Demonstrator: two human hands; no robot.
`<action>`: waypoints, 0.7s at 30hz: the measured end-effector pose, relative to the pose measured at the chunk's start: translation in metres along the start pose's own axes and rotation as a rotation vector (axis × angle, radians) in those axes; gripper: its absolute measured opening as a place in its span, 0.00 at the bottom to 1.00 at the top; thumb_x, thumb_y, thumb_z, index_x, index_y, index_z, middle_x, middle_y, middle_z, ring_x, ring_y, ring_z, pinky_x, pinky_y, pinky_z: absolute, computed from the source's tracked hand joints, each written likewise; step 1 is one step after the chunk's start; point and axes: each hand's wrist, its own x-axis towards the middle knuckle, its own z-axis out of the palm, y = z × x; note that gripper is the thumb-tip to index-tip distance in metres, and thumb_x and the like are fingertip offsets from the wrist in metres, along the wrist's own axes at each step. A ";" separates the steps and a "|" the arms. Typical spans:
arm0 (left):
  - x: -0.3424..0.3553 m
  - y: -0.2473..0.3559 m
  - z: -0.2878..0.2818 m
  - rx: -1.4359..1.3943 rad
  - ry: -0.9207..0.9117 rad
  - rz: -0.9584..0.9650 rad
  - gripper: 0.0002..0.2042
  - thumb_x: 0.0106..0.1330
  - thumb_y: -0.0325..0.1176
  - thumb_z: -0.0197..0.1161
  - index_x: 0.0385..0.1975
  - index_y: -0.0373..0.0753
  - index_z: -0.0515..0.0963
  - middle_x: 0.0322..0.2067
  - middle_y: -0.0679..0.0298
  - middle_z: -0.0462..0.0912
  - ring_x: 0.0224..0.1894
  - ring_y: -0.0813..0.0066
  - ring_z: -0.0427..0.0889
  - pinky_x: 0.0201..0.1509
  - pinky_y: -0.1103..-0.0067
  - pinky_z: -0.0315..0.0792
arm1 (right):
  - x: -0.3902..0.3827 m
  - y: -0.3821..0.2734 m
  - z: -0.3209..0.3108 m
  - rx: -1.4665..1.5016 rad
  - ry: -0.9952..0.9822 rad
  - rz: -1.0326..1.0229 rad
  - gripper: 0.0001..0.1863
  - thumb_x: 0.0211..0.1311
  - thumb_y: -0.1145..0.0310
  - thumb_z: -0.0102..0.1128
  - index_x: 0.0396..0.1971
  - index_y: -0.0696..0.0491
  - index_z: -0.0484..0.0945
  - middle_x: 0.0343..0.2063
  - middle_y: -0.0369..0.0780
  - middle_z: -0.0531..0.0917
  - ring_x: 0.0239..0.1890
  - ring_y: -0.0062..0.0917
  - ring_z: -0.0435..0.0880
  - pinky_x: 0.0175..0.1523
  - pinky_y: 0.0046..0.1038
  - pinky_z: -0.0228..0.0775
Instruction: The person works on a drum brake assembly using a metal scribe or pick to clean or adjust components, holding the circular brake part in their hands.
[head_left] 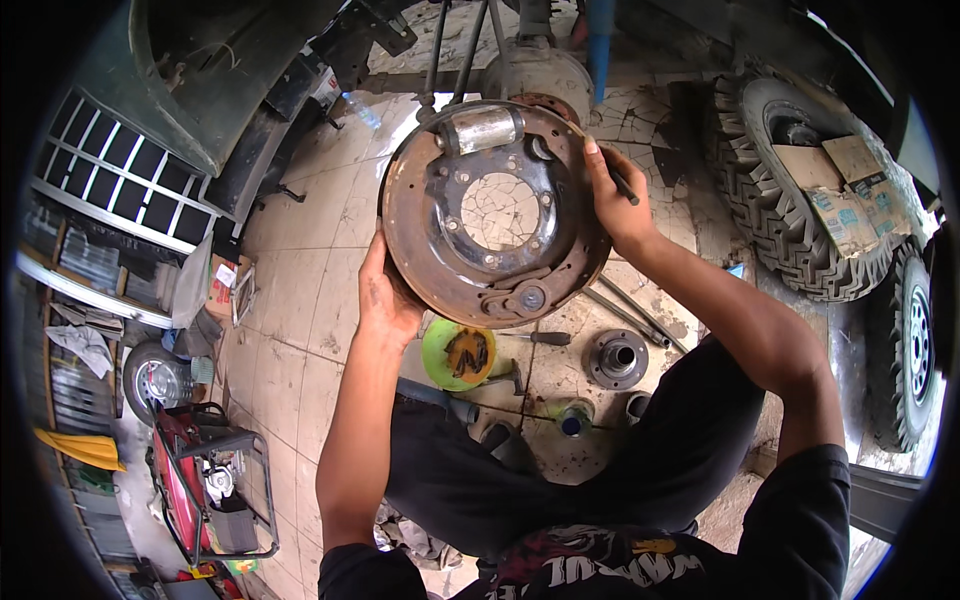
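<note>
I hold up a round, rusty brake backing plate [425, 235] between both hands. It has a large centre hole, a ring of bolt holes, a silvery cylinder [482, 130] near its top edge and a small round fitting [530, 298] at the bottom. My left hand [388, 300] is closed on the lower left rim. My right hand [620, 200] grips the upper right rim, thumb on the face; a short dark rod [625, 188] shows by its fingers, and whether it is held cannot be made out.
Below the plate, the tiled floor bears a green bowl [432, 352] of brownish liquid and dark parts, a screwdriver [550, 338], a flanged hub [615, 360], metal bars [640, 320] and small containers [573, 418]. Large tyres [735, 180] stand right; a red-framed machine [185, 480] stands left.
</note>
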 end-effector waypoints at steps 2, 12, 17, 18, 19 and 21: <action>-0.020 -0.001 0.020 0.107 -0.006 0.075 0.30 0.72 0.59 0.46 0.62 0.41 0.69 0.60 0.60 0.73 0.62 0.64 0.71 0.66 0.65 0.65 | 0.003 0.005 -0.005 0.038 -0.011 0.024 0.33 0.69 0.45 0.55 0.52 0.64 0.76 0.43 0.42 0.83 0.46 0.22 0.76 0.56 0.22 0.65; -0.057 0.002 0.060 -0.183 -0.212 0.131 0.45 0.65 0.71 0.42 0.65 0.31 0.64 0.62 0.49 0.70 0.63 0.56 0.69 0.68 0.62 0.63 | 0.009 0.006 -0.009 0.181 0.033 0.166 0.38 0.61 0.37 0.60 0.47 0.63 0.79 0.39 0.40 0.82 0.42 0.20 0.76 0.51 0.20 0.67; -0.041 0.007 0.066 -0.331 -0.559 -0.039 0.42 0.66 0.70 0.40 0.66 0.37 0.64 0.58 0.46 0.72 0.59 0.52 0.73 0.63 0.51 0.66 | 0.025 0.010 -0.021 0.210 -0.069 0.245 0.38 0.61 0.37 0.60 0.49 0.63 0.79 0.42 0.42 0.82 0.45 0.23 0.77 0.55 0.22 0.67; -0.036 0.009 0.069 -0.296 -0.613 -0.043 0.41 0.67 0.70 0.39 0.66 0.38 0.64 0.57 0.45 0.73 0.58 0.51 0.74 0.62 0.48 0.67 | 0.031 0.012 -0.021 0.210 -0.065 0.230 0.38 0.61 0.37 0.60 0.50 0.63 0.78 0.42 0.43 0.82 0.46 0.23 0.77 0.56 0.23 0.67; -0.031 0.006 0.068 -0.266 -0.657 -0.059 0.40 0.67 0.69 0.38 0.66 0.40 0.64 0.55 0.44 0.74 0.56 0.50 0.76 0.60 0.46 0.68 | 0.028 0.014 -0.022 0.205 -0.061 0.230 0.38 0.61 0.38 0.60 0.50 0.63 0.78 0.43 0.43 0.83 0.46 0.23 0.77 0.56 0.23 0.66; -0.024 0.004 0.064 -0.298 -0.672 -0.126 0.35 0.67 0.62 0.45 0.63 0.39 0.67 0.49 0.44 0.76 0.50 0.52 0.78 0.60 0.49 0.70 | 0.030 0.014 -0.020 0.177 -0.114 0.120 0.37 0.65 0.41 0.57 0.54 0.64 0.76 0.46 0.45 0.82 0.50 0.25 0.76 0.57 0.24 0.66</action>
